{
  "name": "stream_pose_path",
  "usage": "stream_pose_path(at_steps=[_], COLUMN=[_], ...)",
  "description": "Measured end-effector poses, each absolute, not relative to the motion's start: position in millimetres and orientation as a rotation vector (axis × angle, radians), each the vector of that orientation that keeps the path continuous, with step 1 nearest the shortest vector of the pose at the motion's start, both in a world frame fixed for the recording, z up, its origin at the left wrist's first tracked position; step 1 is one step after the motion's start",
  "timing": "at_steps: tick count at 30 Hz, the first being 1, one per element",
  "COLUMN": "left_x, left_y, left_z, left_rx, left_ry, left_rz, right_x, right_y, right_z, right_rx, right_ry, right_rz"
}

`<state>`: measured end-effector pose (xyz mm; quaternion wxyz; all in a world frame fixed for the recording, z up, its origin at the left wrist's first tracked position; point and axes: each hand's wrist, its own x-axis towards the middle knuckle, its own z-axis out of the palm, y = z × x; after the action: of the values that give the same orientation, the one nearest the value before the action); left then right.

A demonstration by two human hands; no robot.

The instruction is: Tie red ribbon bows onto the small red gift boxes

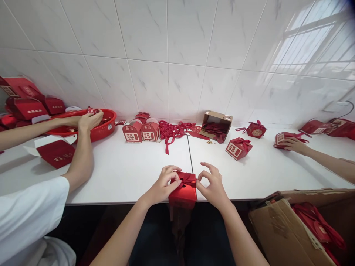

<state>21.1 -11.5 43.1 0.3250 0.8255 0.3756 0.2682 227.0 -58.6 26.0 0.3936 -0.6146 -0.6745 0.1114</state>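
A small red box (182, 198) stands at the table's front edge, with a dark red ribbon (189, 180) tied in a bow on its top. My left hand (168, 181) is at the box's top left, thumb and fingers pinching the left part of the ribbon. On the other side, my right hand (211, 183) pinches the ribbon's right end between thumb and index finger, its other fingers raised.
Red ribbons (173, 131) and an open carton (216, 126) lie by the wall. Finished boxes (239, 148) stand right. A person's arms (85, 147) reach into a red basin (104, 130); another hand (296, 145) touches a box. A cardboard box (291, 232) is lower right.
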Motion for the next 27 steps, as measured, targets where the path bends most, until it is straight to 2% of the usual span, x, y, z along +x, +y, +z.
stream_pose_path(at_steps=[5, 11, 18, 23, 27], left_x=[15, 2, 0, 0, -3], left_y=[-14, -11, -11, -14, -17], left_z=[52, 48, 42, 39, 37], left_rx=[2.577, 2.506, 2.902, 2.82, 2.577], left_ry=[1.198, 0.959, 1.288, 1.464, 1.341], left_rz=[0.709, 0.702, 0.873, 0.902, 0.819], right_x=[229, 230, 226, 224, 226], right_y=[-59, -61, -63, -67, -67], right_z=[24, 22, 20, 21, 19], right_rx=[-1.55, -1.553, -1.555, -1.559, -1.54], right_ry=[-1.792, -1.747, -1.76, -1.753, -1.73], right_rz=[0.231, 0.256, 0.302, 0.322, 0.397])
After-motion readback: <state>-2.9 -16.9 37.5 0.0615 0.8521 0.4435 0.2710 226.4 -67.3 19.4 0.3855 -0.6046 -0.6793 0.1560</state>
